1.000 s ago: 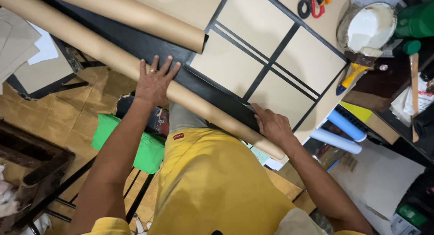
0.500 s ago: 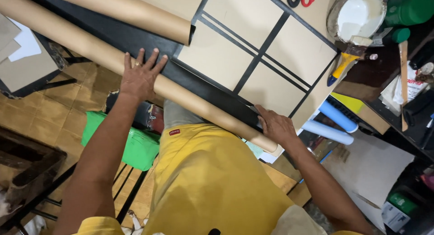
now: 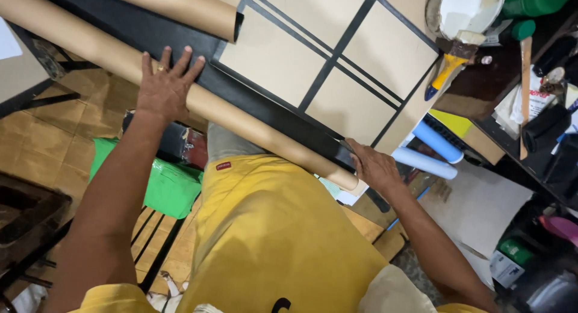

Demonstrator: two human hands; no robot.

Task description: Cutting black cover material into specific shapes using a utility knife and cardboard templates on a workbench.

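A long brown paper roll (image 3: 241, 121) lies along the near edge of a black table (image 3: 150, 33). My left hand (image 3: 164, 87) rests flat on top of the roll, fingers spread. My right hand (image 3: 373, 167) grips the roll's right end at the table's edge. On the table lies a beige board (image 3: 325, 54) crossed by black strips. A second brown roll (image 3: 180, 6) lies farther back.
A paint bucket (image 3: 466, 9) with a yellow-handled brush (image 3: 448, 69) stands at the right. Two light blue tubes (image 3: 430, 150) lie beside the board. A green stool (image 3: 162, 183) stands below on the tiled floor. Cluttered shelves fill the right side.
The view has shifted and drawn closer. My left hand slid a little along the roll. My right hand stays at the roll's end.
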